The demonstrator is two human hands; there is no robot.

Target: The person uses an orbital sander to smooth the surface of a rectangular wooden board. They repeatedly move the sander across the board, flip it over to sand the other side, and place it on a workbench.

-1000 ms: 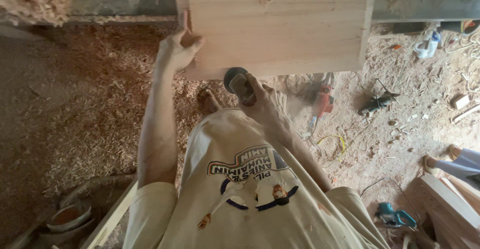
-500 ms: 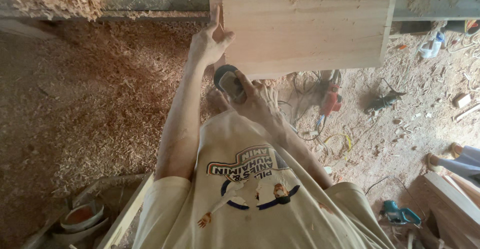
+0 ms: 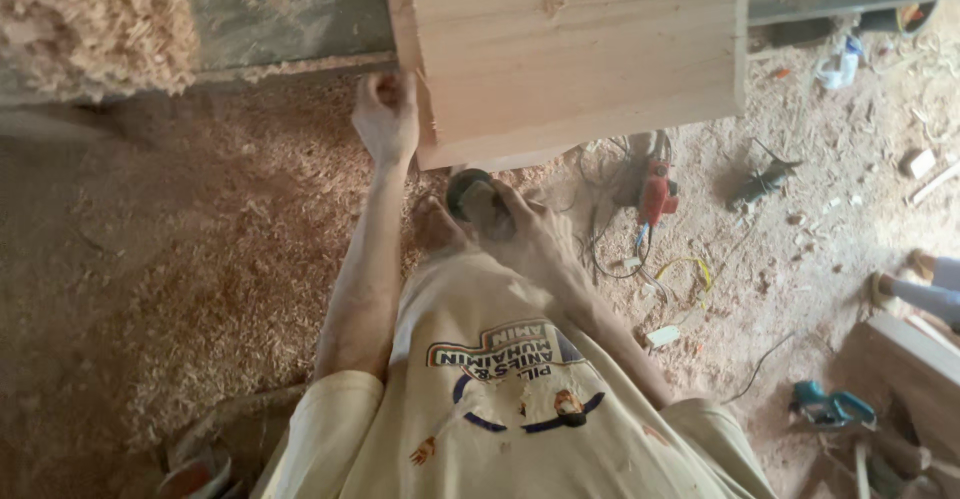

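The left hand [image 3: 385, 119] rests against the left edge of a pale wooden board [image 3: 575, 54], near its lower left corner; its fingers lie close together, flat along the edge, and whether they curl round it I cannot tell. The board fills the upper middle of the head view, with a small knot near its top. The right hand [image 3: 525, 234] sits just below the board's lower edge, fingers wrapped tight on a dark round tool [image 3: 470, 194] whose top nearly touches the wood. Sawdust [image 3: 220, 249] covers the floor to the left, and a heap of shavings [image 3: 95, 24] is piled in the upper left corner. To the right, well apart from the hands, a red power tool [image 3: 657, 191] lies among tangled cables [image 3: 610, 229], with a dark tool [image 3: 760, 181] farther right and a teal one [image 3: 825, 406] at the lower right
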